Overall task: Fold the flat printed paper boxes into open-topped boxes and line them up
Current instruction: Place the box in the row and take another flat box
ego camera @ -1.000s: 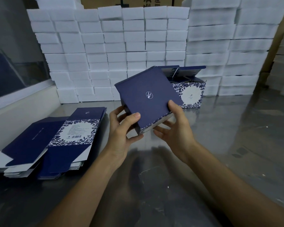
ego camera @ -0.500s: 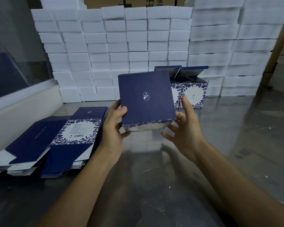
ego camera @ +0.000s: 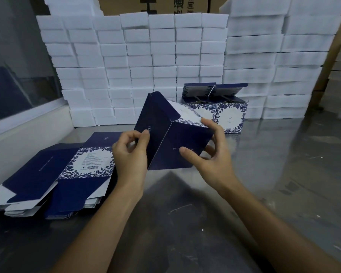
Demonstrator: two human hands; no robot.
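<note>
The half-formed navy box [ego camera: 171, 133] is held in the air above the tabletop [ego camera: 274, 174], tilted, with its long axis running from lower right up toward the upper left, where a rounded flap stands free at the top end. The left hand [ego camera: 130, 154] pinches the dark logo panel at its near edge, thumb on the face and fingers curled behind. The right hand [ego camera: 207, 154] grips the adjoining side, thumb on the dark panel and fingertips curled over the floral-printed edge. Both hands sit at the box's lower end, so the free flap lies up and away from them, nearer the left hand's side. Behind it and to the right, two finished boxes [ego camera: 217, 109] stand touching side by side, tops open. A pile of flat blanks [ego camera: 71, 170] lies on the tabletop to the left. Stacked white foam blocks [ego camera: 146, 56] wall the back.
</note>
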